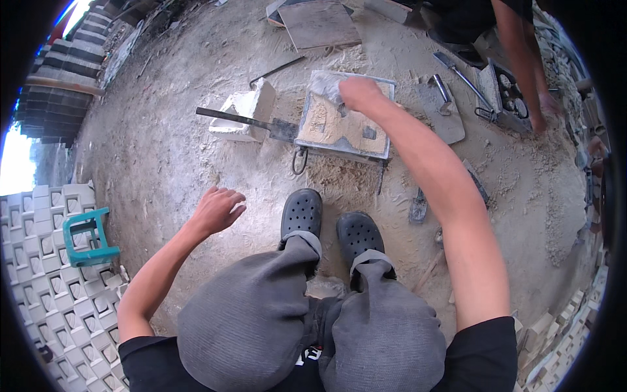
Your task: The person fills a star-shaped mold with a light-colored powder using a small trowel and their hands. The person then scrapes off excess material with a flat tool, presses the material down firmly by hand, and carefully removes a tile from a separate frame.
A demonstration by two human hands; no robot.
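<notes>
Right hand (358, 93): extended forward over the far corner of a square metal mould tray (313, 140) that lies on the sandy ground (163, 150). The fingers are curled down onto a grey trowel-like tool (324, 85) resting on the tray's fill; whether they are fully closed around it cannot be told, as the back of the hand hides the grip. The tray holds tan sandy mix (320, 121), uneven, with a darker grey patch under the hand.

Left hand (219, 208): held in the air, well apart from the tray and nearer the body, fingers loosely spread and slightly bent, holding nothing.

Just left of the tray, beyond the left hand, a long dark flat metal bar (245, 121) lies across a pale concrete block (245, 111), its end touching the tray's edge. A wire loop (300, 160) hangs from the tray's near side. Below the right hand, two black perforated clogs (330, 219) stand on the ground just short of the tray.

To the right of the right hand, a flat shovel blade (447, 114) lies on the ground. Another person's arm (522, 65) reaches down at the far right. A teal plastic stool (90, 236) stands left of the left hand, against stacked pale patterned blocks (59, 307).
</notes>
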